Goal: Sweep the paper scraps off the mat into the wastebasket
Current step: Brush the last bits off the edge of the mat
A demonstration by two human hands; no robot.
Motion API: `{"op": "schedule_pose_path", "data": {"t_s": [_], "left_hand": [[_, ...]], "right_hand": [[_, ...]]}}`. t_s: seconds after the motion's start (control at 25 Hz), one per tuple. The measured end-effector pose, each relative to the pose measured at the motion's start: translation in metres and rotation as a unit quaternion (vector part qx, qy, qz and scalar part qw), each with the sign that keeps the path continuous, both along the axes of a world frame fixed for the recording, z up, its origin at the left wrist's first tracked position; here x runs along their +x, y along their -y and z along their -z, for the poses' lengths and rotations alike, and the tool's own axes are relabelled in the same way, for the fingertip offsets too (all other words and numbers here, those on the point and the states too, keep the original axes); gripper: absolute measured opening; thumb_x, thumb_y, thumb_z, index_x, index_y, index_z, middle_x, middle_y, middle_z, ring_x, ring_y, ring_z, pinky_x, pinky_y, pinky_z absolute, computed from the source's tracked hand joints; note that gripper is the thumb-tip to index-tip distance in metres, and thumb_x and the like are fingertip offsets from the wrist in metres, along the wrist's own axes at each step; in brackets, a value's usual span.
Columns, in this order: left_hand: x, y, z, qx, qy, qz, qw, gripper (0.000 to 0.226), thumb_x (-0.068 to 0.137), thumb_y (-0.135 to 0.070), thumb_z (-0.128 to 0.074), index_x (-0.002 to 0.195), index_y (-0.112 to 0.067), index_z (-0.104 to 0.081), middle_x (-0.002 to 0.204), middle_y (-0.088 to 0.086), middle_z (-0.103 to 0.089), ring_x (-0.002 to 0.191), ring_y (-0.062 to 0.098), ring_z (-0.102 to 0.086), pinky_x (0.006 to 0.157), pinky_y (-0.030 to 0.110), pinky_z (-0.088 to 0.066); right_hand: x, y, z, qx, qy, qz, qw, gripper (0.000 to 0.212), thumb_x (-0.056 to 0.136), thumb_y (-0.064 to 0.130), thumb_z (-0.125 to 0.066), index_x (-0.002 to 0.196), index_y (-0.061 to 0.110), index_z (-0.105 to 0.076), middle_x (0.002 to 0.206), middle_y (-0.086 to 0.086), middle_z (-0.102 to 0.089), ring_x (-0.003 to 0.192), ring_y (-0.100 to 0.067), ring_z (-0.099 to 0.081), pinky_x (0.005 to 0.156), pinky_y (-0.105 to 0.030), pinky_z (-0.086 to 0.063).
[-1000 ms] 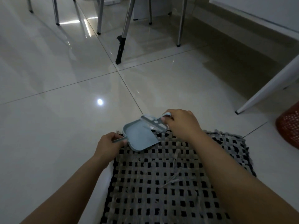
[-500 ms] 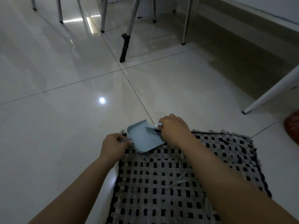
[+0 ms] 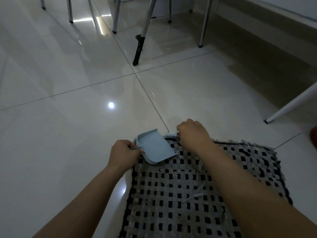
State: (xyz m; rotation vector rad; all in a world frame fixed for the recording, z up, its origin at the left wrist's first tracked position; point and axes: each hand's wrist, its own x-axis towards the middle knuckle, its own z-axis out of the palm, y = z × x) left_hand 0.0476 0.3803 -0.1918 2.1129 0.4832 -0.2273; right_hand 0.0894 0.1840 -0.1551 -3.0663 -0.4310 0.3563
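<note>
A black-and-grey woven mat [image 3: 188, 194] lies on the tiled floor in front of me. My left hand [image 3: 123, 154] grips the handle of a small light-blue dustpan [image 3: 154, 147] resting on the mat's far left corner, its mouth facing right. My right hand [image 3: 193, 134] is closed on a small brush [image 3: 171, 134] at the mat's far edge, just right of the pan; only the brush's pale end shows. Thin white paper scraps [image 3: 193, 195] lie on the mat between my forearms. A sliver of the red wastebasket [image 3: 314, 140] shows at the right edge.
Glossy white floor tiles [image 3: 68, 134] surround the mat. Metal chair legs [image 3: 115, 16] and a black-tipped tripod leg [image 3: 139, 48] stand further off. A white slanted furniture leg [image 3: 291, 103] reaches the floor at the right.
The dustpan has come down flatter onto the mat's corner. My right hand with the brush has drawn apart from the pan, rightward along the mat's far edge. The view has shifted left, pushing the wastebasket nearly out of frame.
</note>
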Motion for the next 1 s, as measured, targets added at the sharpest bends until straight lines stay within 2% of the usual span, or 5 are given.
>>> {"op": "schedule_pose_path", "data": {"t_s": [0.16, 0.32, 0.48, 0.76, 1.0], "left_hand": [[0.001, 0.0, 0.005, -0.012, -0.014, 0.0, 1.0, 0.02, 0.075, -0.007, -0.071, 0.077, 0.013, -0.067, 0.056, 0.01, -0.056, 0.048, 0.015, -0.048, 0.048, 0.021, -0.037], [-0.009, 0.0, 0.013, -0.023, -0.038, -0.003, 0.999, 0.023, 0.074, -0.007, -0.073, 0.074, 0.014, -0.065, 0.055, 0.01, -0.054, 0.05, 0.018, -0.048, 0.051, 0.023, -0.038], [-0.011, 0.0, 0.012, -0.029, -0.045, -0.006, 0.999, 0.019, 0.074, -0.006, -0.072, 0.069, 0.01, -0.064, 0.055, 0.011, -0.054, 0.048, 0.018, -0.048, 0.05, 0.022, -0.037], [0.003, 0.001, -0.001, -0.015, -0.015, 0.008, 1.0, 0.021, 0.074, -0.009, -0.072, 0.079, 0.011, -0.068, 0.058, 0.01, -0.059, 0.049, 0.013, -0.05, 0.047, 0.019, -0.038], [0.016, -0.003, -0.007, 0.005, 0.009, 0.01, 1.0, 0.02, 0.075, -0.011, -0.07, 0.08, 0.008, -0.069, 0.061, 0.009, -0.059, 0.05, 0.012, -0.048, 0.045, 0.019, -0.035]], "right_hand": [[-0.002, 0.002, -0.011, 0.04, -0.012, -0.018, 0.999, 0.018, 0.088, 0.006, -0.046, 0.098, 0.002, -0.06, 0.106, -0.017, -0.061, 0.102, -0.028, -0.049, 0.071, -0.028, -0.03], [-0.001, 0.016, -0.022, 0.105, 0.018, 0.065, 0.992, 0.018, 0.088, 0.008, -0.049, 0.093, 0.002, -0.064, 0.099, -0.017, -0.065, 0.095, -0.029, -0.052, 0.074, -0.034, -0.041], [0.0, 0.012, -0.019, 0.063, 0.071, 0.082, 0.992, 0.018, 0.087, 0.005, -0.047, 0.099, 0.003, -0.061, 0.103, -0.016, -0.064, 0.1, -0.03, -0.05, 0.074, -0.032, -0.033], [0.004, 0.002, -0.008, 0.02, 0.032, 0.013, 0.999, 0.027, 0.083, -0.001, -0.046, 0.107, 0.005, -0.058, 0.115, -0.013, -0.059, 0.11, -0.028, -0.045, 0.09, -0.032, -0.035], [0.01, 0.009, 0.009, 0.049, 0.072, 0.035, 0.996, 0.016, 0.087, 0.003, -0.048, 0.099, 0.005, -0.058, 0.106, -0.012, -0.06, 0.104, -0.027, -0.045, 0.075, -0.029, -0.028]]}}
